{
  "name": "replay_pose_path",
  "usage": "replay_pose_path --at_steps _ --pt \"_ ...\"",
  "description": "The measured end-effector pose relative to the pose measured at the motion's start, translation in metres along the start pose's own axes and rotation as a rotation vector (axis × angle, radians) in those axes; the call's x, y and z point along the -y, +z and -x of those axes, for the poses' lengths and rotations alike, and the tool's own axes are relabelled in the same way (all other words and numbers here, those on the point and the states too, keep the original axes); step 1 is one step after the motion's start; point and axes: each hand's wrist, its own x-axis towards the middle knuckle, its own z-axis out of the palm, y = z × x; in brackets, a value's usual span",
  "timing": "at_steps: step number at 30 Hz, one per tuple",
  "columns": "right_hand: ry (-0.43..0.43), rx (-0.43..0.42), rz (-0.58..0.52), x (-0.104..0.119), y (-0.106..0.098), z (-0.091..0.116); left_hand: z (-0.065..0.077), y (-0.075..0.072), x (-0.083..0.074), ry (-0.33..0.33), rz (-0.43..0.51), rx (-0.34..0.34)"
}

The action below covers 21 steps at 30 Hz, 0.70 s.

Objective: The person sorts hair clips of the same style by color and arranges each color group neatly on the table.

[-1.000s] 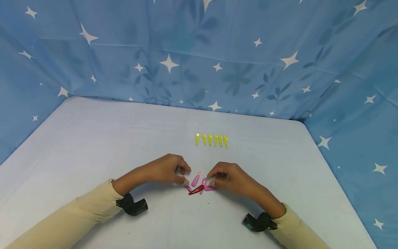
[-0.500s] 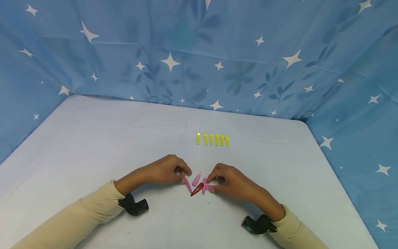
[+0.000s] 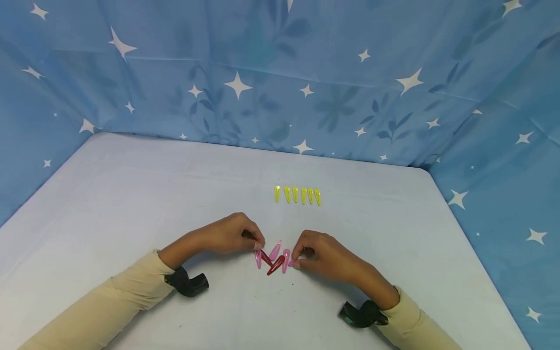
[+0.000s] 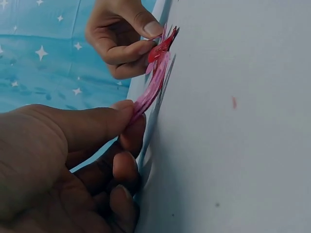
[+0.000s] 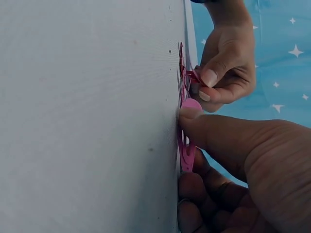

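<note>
Between thumb and index finger, my left hand [image 3: 232,234] pinches the end of a pink snap hair clip [image 4: 151,92]. Its free end points toward a red hair clip [image 3: 276,266]. A second red clip [image 3: 265,258] lies right beside it, partly behind the left fingertips. Opposite, my right hand [image 3: 325,253] pinches another pink hair clip [image 5: 187,158], mostly covered by the fingers in the head view. Two more pink clips, one upright [image 3: 286,261] and one slanted [image 3: 275,250], lie between the hands.
Farther back on the white table [image 3: 175,184], several yellow hair clips [image 3: 304,196] lie side by side in a row. A blue star-patterned curtain [image 3: 262,97] hangs behind the table and along its sides. Each wrist carries a black camera mount [image 3: 187,283].
My left fingers have taken up a pink clip and turned it more upright, and a second red clip now shows beside it. My right fingers have closed on the pink clip at the right.
</note>
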Motion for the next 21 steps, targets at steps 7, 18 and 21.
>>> replay_pose_path --at_steps 7,18,21 --pt "0.018 -0.008 -0.084 -0.001 -0.001 0.0 -0.008 -0.003 0.0 -0.123 0.199 -0.066" --pt "-0.003 -0.033 -0.086 -0.006 -0.005 0.0 -0.019 -0.005 -0.001 -0.11 0.266 -0.207" --pt "-0.01 -0.032 -0.1 -0.008 -0.007 0.0 -0.021 -0.006 -0.002 -0.109 0.275 -0.228"
